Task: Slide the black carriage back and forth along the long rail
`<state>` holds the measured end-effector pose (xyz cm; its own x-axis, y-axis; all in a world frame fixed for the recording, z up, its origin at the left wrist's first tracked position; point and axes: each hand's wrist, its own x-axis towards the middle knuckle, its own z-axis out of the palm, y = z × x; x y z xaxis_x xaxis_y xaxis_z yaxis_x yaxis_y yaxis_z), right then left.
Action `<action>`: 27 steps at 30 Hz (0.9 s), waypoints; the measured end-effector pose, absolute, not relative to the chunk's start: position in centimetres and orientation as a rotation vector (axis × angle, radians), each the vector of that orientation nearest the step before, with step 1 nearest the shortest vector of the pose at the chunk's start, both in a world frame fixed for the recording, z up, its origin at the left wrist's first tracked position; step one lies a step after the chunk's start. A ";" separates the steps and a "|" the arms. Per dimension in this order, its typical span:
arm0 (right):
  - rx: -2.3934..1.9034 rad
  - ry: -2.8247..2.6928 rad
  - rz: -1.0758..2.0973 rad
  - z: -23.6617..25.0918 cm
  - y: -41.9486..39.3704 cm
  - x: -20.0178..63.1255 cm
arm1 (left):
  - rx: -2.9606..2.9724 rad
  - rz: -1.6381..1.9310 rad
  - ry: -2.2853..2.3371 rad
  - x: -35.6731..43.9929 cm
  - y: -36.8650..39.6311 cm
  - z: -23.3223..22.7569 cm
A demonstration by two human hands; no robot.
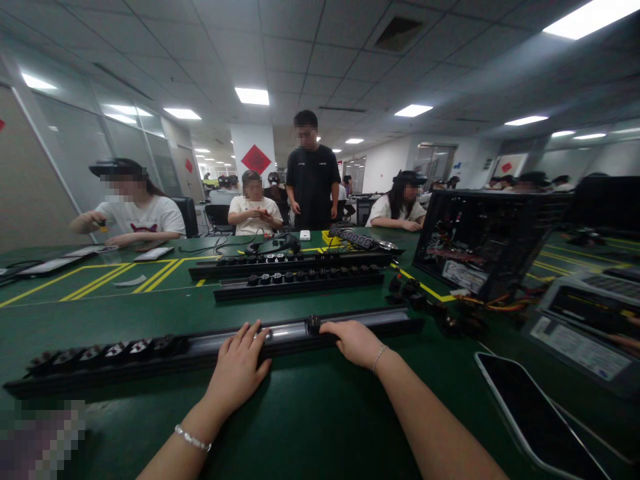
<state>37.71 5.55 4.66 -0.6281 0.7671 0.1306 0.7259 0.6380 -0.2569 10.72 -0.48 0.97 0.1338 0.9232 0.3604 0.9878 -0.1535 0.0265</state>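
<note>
A long black metal channel (285, 331) lies across the green table in front of me. Its left part holds a row of several black socket modules (116, 349); to their right the shiny inside of the channel shows. My left hand (243, 360) lies over the middle of the channel, fingers stretched out on its near wall and inside. Farther right, a single black socket module (313, 325) stands in the channel. My right hand (356, 341) has its fingers against that module's right side, thumb and fingertips closed together and partly hidden.
Behind are two more filled channels (300, 283). An opened computer case (475, 247) stands at right, with loose black modules (407, 290) beside it. A phone (537, 407) and a grey power supply unit (585, 340) lie near right. Co-workers sit across the table; one person (313, 177) stands.
</note>
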 end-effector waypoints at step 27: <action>-1.263 -2.606 0.285 4.4 5.9 38.2 | -2.170 -0.408 -1.889 10.9 -0.5 1.1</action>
<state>38.15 5.93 4.39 -0.6015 0.7895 0.1219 0.7445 0.6093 -0.2727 10.88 -0.50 1.06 0.1277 0.9248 0.3584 0.9903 -0.1389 0.0057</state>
